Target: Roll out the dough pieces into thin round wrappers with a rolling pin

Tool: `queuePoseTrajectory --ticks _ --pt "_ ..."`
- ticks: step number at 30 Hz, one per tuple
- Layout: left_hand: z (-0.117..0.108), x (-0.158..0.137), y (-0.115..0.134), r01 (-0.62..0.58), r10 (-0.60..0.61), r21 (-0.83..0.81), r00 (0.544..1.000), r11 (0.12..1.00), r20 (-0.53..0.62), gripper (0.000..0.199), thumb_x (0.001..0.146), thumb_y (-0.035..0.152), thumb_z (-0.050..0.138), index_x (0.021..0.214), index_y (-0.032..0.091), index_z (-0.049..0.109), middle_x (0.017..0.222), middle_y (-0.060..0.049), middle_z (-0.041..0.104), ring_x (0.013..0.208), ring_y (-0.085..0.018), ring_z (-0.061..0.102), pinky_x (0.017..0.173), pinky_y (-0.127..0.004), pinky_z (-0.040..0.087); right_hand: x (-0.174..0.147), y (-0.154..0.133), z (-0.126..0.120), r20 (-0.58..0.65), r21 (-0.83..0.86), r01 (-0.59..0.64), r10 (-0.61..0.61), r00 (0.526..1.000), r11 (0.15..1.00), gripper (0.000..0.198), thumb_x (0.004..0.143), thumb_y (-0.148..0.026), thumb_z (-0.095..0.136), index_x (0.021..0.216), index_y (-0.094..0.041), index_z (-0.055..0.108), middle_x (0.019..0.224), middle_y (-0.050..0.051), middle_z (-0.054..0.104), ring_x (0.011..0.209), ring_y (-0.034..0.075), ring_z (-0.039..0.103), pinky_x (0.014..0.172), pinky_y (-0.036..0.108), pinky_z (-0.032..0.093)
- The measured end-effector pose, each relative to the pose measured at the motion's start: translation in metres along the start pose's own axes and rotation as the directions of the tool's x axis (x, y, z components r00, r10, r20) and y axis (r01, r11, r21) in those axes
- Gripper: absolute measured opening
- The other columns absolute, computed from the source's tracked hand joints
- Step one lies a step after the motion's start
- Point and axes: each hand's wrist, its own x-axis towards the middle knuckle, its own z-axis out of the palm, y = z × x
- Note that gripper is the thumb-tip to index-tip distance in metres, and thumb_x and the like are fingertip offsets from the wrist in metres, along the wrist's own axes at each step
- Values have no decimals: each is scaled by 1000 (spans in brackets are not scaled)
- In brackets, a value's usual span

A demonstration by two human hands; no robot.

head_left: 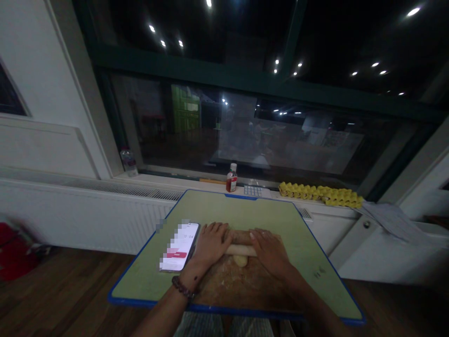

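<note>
A pale rolling pin (241, 251) lies crosswise on a brown wooden board (242, 292), with a small round piece of dough (241, 260) partly beneath it. Over the pin's left end rests my left hand (213, 243), palm down, its fingers stretched forward past the pin. My right hand (268, 250) covers the other end the same way, fingers extended and a ring showing on one. Both palms press on the pin without wrapping round it, and they hide its ends. Just left of my left hand is a phone (182, 245) with a lit screen.
Beneath the board is a light-green, blue-edged table (206, 204). Along the windowsill stand a small bottle of red liquid (231, 179), a clear plastic bottle (129, 163) and yellow egg trays (319, 194). Papers (393, 222) lie at the right. A white radiator (87, 217) runs below the window.
</note>
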Motion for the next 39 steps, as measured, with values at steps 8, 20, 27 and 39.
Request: queuePoseTrajectory --ticks 8,20,27,39 --pt "9 -8 -7 -75 72 -58 996 996 -53 34 98 30 44 124 18 62 125 -9 67 117 -25 60 102 -43 43 -1 -20 -14 104 -130 -39 53 993 991 38 97 -16 41 131 -19 60 137 12 60 125 29 57 100 45 47" --pt "10 -21 -4 -74 68 -119 996 990 -50 33 96 29 48 126 22 61 123 -7 68 112 -26 64 94 -41 53 -6 -24 16 -29 76 -247 250 968 966 38 99 -20 38 124 -21 66 125 9 68 115 23 64 102 38 47" --pt "12 -22 -16 -151 143 -166 988 974 -59 33 98 28 46 128 23 61 130 -5 65 121 -22 59 104 -40 49 -6 -23 -6 -63 132 -108 117 991 985 35 99 -22 41 123 -24 66 126 4 69 118 21 61 104 38 45" --pt "19 -46 -10 -81 71 -66 988 995 -139 32 98 32 45 121 26 66 127 -4 67 122 -27 59 105 -52 45 -53 -12 34 -306 -42 -13 0 952 999 43 92 -31 51 135 -26 56 124 3 69 110 26 64 105 46 41"
